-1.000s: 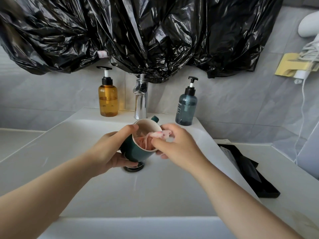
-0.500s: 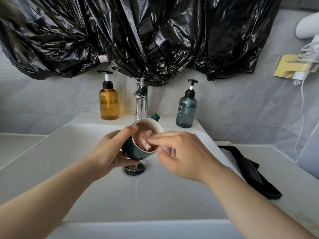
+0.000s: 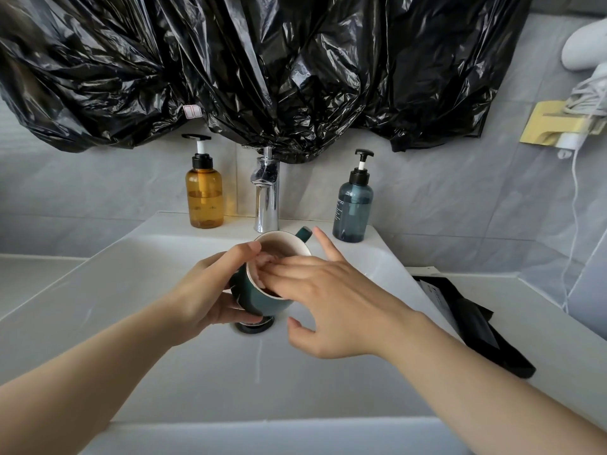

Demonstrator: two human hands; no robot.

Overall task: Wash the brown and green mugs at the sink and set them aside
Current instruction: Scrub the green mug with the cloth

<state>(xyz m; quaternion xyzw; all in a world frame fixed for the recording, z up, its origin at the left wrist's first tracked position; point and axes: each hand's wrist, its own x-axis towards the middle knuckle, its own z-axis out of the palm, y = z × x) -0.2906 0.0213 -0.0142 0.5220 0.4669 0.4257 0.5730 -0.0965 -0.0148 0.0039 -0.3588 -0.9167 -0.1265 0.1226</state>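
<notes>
Left hand (image 3: 203,290) has its grip closed round the green mug (image 3: 253,298), thumb hooked over the rim. Right hand (image 3: 331,307) goes in flat-fingered, grasping nothing, pressing a soft pink cloth (image 3: 264,259) against the pale inside wall. The mug sits tilted just in front of the tap (image 3: 266,198). Watch it: the glazed ceramic looks slick, and a hard push could twist it loose onto the hard white sink (image 3: 164,323). No brown mug in sight.
</notes>
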